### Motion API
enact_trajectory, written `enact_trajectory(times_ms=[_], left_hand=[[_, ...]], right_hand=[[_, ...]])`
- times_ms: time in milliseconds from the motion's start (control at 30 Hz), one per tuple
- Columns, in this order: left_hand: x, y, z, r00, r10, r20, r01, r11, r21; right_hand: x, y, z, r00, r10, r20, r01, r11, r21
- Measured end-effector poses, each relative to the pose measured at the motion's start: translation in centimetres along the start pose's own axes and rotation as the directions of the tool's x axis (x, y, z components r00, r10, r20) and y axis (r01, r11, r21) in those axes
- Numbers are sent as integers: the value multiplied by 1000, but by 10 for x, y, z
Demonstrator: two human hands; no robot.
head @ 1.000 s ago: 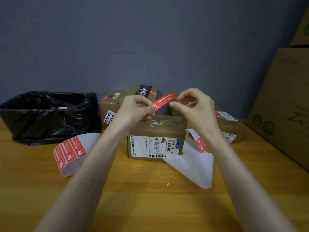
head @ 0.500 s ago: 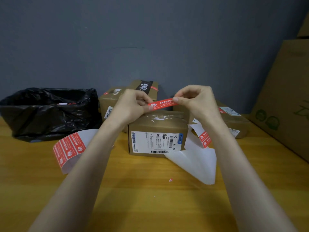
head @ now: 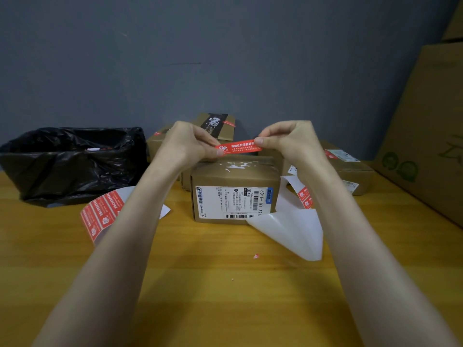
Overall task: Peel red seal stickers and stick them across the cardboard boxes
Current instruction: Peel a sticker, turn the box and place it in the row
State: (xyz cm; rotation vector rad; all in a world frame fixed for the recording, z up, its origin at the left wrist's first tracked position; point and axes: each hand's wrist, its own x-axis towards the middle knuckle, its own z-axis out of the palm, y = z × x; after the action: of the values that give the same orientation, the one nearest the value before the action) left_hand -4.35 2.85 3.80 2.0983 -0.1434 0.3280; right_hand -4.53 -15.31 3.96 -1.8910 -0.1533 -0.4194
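- Pinching the red seal sticker [head: 238, 147] at both ends: left hand [head: 188, 144] on the left tip, right hand [head: 290, 141] on the right tip, fingers [head: 259, 141] of both curled tight on it
- Holding it stretched and nearly level just above the top rear of the cardboard box [head: 235, 196], apparently not yet touching the box
- Could land crooked if one end drops to the box top first, with little chance of lifting it cleanly again
- Might fold glue to glue if the stretch slackens while lowering
- May cling to fingertips on letting go and peel back up off the box, since both grips seem to sit on sticky ends
- Likely to bond poorly over the white torn patches [head: 235, 166] on the box top, leaving bubbles or a loose edge
- Could nudge the box along the bench [head: 225, 284] when pressing down, with neither hand free to steady it
- Might snag the white backing sheet [head: 288, 229] leaning against the right side of the box, should the right end wrap down that side
- Cannot tell from here whether the box's flap seam lies under the strip, so could end up beside it rather than across
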Motion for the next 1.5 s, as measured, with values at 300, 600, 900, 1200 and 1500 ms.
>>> enact_trajectory(times_ms=[300, 600, 900, 1200, 1500], left_hand=[[3, -6, -2, 1000, -28, 7, 28, 999, -36], [3, -6, -2, 999, -43, 5, 43, 980, -196], [4, -9, -4, 995, -85, 45, 92, 975, -201], [6, -11, 0, 989, -107, 99, 118, 986, -117], [12, -15, 7, 990, -138, 19, 139, 987, -76]], right_hand=[[2, -1, -4, 983, 152, 103, -150, 988, -19], [3, -1, -5, 967, 208, 144, -228, 964, 136], [4, 1, -2, 958, 223, 180, -250, 958, 143], [4, 5, -4, 974, 192, 117, -189, 981, -33], [10, 10, 2, 967, 240, 87, -232, 968, -92]])
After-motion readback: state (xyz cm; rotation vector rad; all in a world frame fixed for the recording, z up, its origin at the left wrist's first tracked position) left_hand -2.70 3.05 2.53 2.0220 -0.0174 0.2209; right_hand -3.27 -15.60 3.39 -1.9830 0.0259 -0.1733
